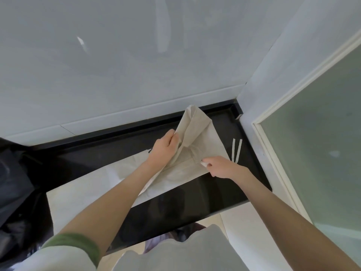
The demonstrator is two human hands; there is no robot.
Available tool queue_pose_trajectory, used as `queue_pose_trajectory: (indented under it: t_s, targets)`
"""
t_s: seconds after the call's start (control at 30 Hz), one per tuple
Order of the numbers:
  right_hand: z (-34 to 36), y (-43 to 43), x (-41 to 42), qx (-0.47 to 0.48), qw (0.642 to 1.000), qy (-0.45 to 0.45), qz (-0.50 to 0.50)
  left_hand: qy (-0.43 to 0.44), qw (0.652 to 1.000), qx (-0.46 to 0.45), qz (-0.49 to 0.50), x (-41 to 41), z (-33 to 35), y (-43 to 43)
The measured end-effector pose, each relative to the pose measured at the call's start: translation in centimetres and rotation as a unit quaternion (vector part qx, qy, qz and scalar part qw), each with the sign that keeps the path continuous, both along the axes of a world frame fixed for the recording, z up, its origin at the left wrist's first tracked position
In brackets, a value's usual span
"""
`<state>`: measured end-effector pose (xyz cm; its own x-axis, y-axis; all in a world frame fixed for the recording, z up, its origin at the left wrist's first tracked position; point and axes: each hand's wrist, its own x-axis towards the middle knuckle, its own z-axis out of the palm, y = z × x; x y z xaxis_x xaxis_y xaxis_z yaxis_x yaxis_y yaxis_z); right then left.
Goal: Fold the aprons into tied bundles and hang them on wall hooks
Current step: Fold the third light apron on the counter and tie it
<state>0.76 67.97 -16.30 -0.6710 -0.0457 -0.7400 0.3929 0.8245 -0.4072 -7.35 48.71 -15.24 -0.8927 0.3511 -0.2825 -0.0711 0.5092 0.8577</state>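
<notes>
The beige apron [197,137] lies on the black surface [195,204], close to the corner where the surface meets the pale wall [117,65]. Its far part is lifted into a loose, upright fold, while the rest is spread flat towards the person. The left hand [164,149] has its fingers curled round the edge of that raised fold, holding it up off the surface. The right hand [220,166] sits low at the apron's right edge, thumb and fingers pinching a short white bit of strap there. Just beyond it, two white ties [236,150] lie side by side on the bare surface. A paler stretch of cloth [82,192] spreads flat to the left, under the left forearm. A black bag [13,182] slumps at the far left, and a frosted pane [322,133] in a white frame stands on the right.
</notes>
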Motion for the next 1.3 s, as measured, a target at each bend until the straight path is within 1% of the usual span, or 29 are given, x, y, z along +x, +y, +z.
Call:
queue_pose_trajectory:
  t_s: [0.07, 0.13, 0.17, 0.27, 0.3, 0.33, 0.4, 0.43, 0.47, 0.53, 0.57, 0.6, 0.63, 0.67, 0.7, 0.77, 0.8, 0.83, 0.9, 0.97, 1.07, 1.17, 1.2, 1.3]
  targets:
    - [0.1, -1.4, 0.3, -0.004, 0.999, -0.031, 0.036, 0.029, 0.999, -0.006, -0.026, 0.1, 0.3, -0.2]
    - [0.0, -2.6, 0.7, -0.018, 0.997, -0.050, 0.059, 0.044, 0.996, -0.022, -0.074, 0.5, 0.5, -0.2]
    - [0.0, -3.2, 0.9, -0.027, 0.995, -0.062, 0.068, 0.034, 0.993, -0.027, -0.110, 0.8, 0.4, -0.2]
    - [0.0, -4.5, 1.2, -0.052, 0.990, -0.106, 0.077, -0.032, 0.974, -0.052, -0.218, 1.4, -0.7, 0.0]
    - [-0.2, -4.8, 1.2, -0.062, 0.988, -0.122, 0.065, -0.024, 0.964, -0.082, -0.250, 1.6, -1.3, -0.1]
    - [-0.2, -5.0, 1.3, -0.076, 0.985, -0.147, 0.042, 0.017, 0.950, -0.133, -0.282, 1.7, -2.1, -0.2]
    - [-0.3, -5.0, 1.4, -0.109, 0.971, -0.213, -0.015, 0.116, 0.905, -0.263, -0.314, 2.0, -3.9, -0.8]
    - [-0.4, -4.8, 1.5, -0.118, 0.961, -0.246, -0.035, 0.140, 0.886, -0.315, -0.310, 2.3, -4.6, -1.3]
    - [-0.4, -4.5, 1.7, -0.117, 0.954, -0.270, -0.048, 0.146, 0.874, -0.354, -0.298, 2.6, -5.2, -1.8]
    - [-0.2, -3.9, 2.1, -0.088, 0.952, -0.289, -0.056, 0.121, 0.861, -0.397, -0.294, 3.0, -6.3, -2.9]
    - [0.1, -3.7, 2.1, -0.069, 0.957, -0.275, -0.061, 0.110, 0.853, -0.410, -0.305, 3.2, -6.8, -3.4]
    - [0.3, -3.5, 2.0, -0.048, 0.968, -0.237, -0.072, 0.107, 0.843, -0.419, -0.320, 3.3, -7.2, -3.8]
    - [0.4, -3.4, 1.8, -0.025, 0.980, -0.173, -0.090, 0.108, 0.835, -0.424, -0.334, 3.4, -7.4, -4.1]
    - [0.3, -3.3, 1.7, 0.001, 0.990, -0.089, -0.111, 0.107, 0.830, -0.423, -0.347, 3.5, -7.6, -4.3]
    - [0.1, -3.2, 1.4, 0.031, 0.992, 0.006, -0.125, 0.106, 0.827, -0.420, -0.358, 3.5, -7.7, -4.4]
    - [-0.3, -3.8, 0.8, 0.059, 0.977, 0.174, -0.109, 0.107, 0.819, -0.413, -0.384, 3.8, -7.9, -4.4]
    - [-0.7, -4.1, 0.6, 0.055, 0.969, 0.226, -0.081, 0.109, 0.816, -0.406, -0.397, 3.8, -7.9, -4.2]
    - [-1.5, -4.7, 0.5, 0.049, 0.967, 0.246, -0.035, 0.111, 0.813, -0.400, -0.408, 3.8, -8.0, -4.0]
    - [-3.7, -5.7, 0.9, 0.065, 0.973, 0.214, 0.056, 0.121, 0.811, -0.395, -0.414, 3.6, -8.2, -3.4]
    - [-6.0, -5.8, 1.9, 0.119, 0.974, 0.166, 0.098, 0.148, 0.811, -0.388, -0.412, 3.6, -8.6, -2.8]
    - [-8.2, -4.6, 2.6, 0.182, 0.963, 0.166, 0.106, 0.218, 0.828, -0.357, -0.374, 3.5, -9.6, -2.9]
    - [-8.1, -2.2, 2.5, 0.211, 0.959, 0.156, 0.108, 0.218, 0.858, -0.357, -0.300, 3.4, -10.1, -4.2]
    - [-7.9, -1.1, 2.4, 0.223, 0.958, 0.147, 0.105, 0.206, 0.862, -0.363, -0.287, 3.3, -10.2, -5.0]
    - [-7.1, 1.6, 2.1, 0.251, 0.955, 0.115, 0.109, 0.214, 0.871, -0.376, -0.234, 3.4, -10.5, -8.0]
